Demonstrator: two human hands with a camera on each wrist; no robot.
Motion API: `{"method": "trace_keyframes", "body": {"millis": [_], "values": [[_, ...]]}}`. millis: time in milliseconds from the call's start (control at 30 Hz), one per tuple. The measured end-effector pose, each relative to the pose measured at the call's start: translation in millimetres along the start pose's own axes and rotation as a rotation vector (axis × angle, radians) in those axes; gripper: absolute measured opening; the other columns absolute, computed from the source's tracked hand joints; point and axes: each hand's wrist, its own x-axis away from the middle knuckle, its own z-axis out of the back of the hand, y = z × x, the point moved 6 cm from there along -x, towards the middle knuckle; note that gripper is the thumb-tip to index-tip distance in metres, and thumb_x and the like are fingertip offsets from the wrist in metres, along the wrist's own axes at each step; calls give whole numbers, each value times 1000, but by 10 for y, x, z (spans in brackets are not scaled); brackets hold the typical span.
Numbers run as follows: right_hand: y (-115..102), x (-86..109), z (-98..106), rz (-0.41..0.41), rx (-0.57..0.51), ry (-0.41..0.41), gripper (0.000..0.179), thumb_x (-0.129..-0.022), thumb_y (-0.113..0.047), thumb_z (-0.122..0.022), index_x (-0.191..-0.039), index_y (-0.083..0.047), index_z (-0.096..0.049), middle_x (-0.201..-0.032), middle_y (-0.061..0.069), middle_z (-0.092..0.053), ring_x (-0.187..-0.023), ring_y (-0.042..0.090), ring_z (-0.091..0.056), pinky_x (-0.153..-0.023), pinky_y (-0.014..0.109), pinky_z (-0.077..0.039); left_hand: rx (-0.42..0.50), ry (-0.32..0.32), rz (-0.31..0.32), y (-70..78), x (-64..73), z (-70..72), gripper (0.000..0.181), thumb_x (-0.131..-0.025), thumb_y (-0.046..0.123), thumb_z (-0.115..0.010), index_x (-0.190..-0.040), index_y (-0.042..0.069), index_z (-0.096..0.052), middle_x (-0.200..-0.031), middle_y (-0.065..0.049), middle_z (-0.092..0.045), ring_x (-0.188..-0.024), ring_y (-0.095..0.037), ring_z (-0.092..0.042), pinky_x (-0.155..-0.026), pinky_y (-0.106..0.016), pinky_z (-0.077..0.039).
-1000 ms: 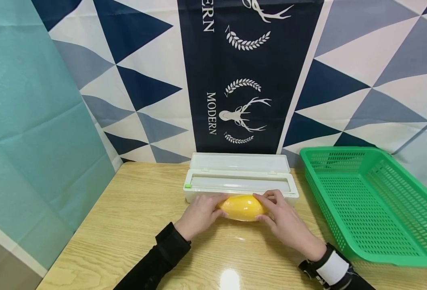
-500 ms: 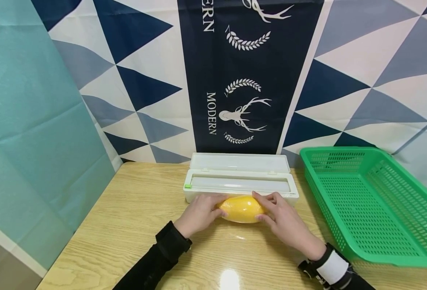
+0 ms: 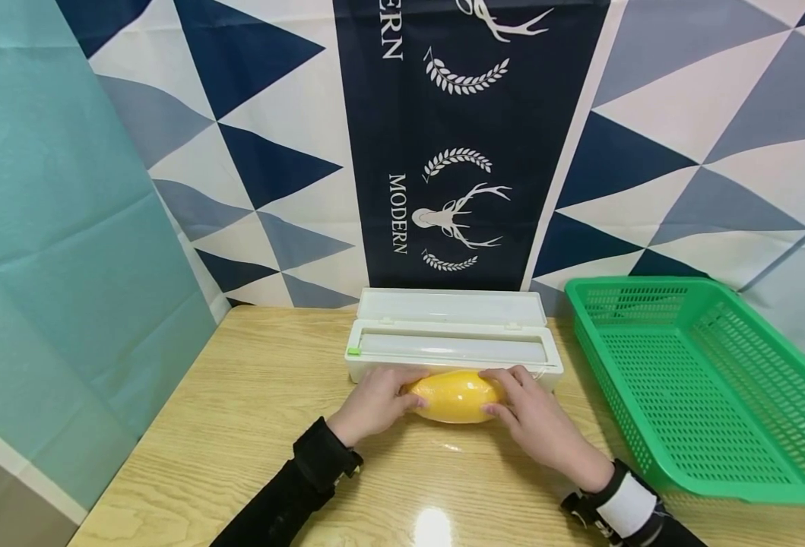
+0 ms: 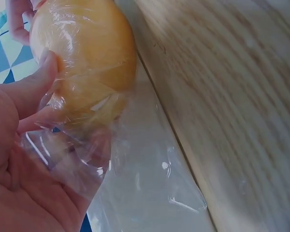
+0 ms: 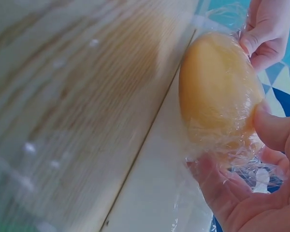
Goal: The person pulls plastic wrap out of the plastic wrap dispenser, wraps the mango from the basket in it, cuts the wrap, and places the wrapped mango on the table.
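A smooth yellow mango (image 3: 457, 396) wrapped in clear cling film is held lengthwise between both hands, in front of a white cling film dispenser (image 3: 453, 328). My left hand (image 3: 373, 404) grips its left end, thumb on the near side. At the other end, my right hand (image 3: 542, 418) grips it with the thumb near and the fingers over the top. In the left wrist view, loose film (image 4: 70, 150) bunches past the mango's end over the palm. Crumpled film (image 5: 261, 174) also shows by the right fingers in the right wrist view.
The dispenser's lid (image 3: 451, 306) stands raised, and a green slider (image 3: 354, 351) sits at its left end. To the right is a green plastic basket (image 3: 662, 448). The wooden table (image 3: 251, 425) meets a patterned cloth wall (image 3: 293, 190) behind.
The mango has come slightly towards me and turned a little. My right fingers have shifted on its end, while the left hand keeps nearly the same place.
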Motion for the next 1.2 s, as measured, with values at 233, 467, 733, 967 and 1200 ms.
{"method": "trace_keyframes", "body": {"millis": [233, 467, 733, 967, 1200], "values": [[-10, 11, -3, -9, -18, -6, 43, -93, -19, -72, -134, -11, -60, -108, 7, -56, -88, 16, -53, -74, 39, -49, -1, -7, -6, -14, 6, -10, 45, -90, 32, -71, -131, 14, -67, -127, 0, -67, -112, -9, -61, -97, -30, -49], [7, 18, -45, 9, -14, -72, 62, -87, -24, -79, -141, -10, -54, -115, 9, -55, -99, 20, -58, -83, 42, -54, 24, -29, 7, -48, 18, -31, 43, -91, 31, -70, -130, 14, -67, -123, -1, -69, -90, -7, -66, -84, -26, -52], [25, 21, -61, 77, 52, -86, 76, -79, -19, -86, -145, -9, -48, -118, 9, -54, -97, 19, -60, -82, 39, -55, 156, -92, 84, -89, 30, -51, 42, -93, 29, -68, -132, 14, -66, -101, 1, -69, -53, -9, -60, -55, -21, -48], [36, 14, -61, 66, 55, -103, 77, -81, -23, -83, -148, -9, -46, -124, 13, -56, -104, 26, -62, -88, 44, -55, 162, -97, 99, -108, 18, -36, 36, -96, 31, -66, -129, 17, -69, -113, 2, -70, -75, -7, -59, -68, -24, -47], [0, 23, -68, 85, 84, -109, 80, -81, -23, -84, -150, -11, -45, -128, 17, -56, -107, 31, -63, -87, 47, -55, 191, -107, 114, -122, 17, -54, 34, -97, 29, -65, -128, 16, -69, -120, 1, -69, -94, -7, -60, -81, -25, -49]]}}
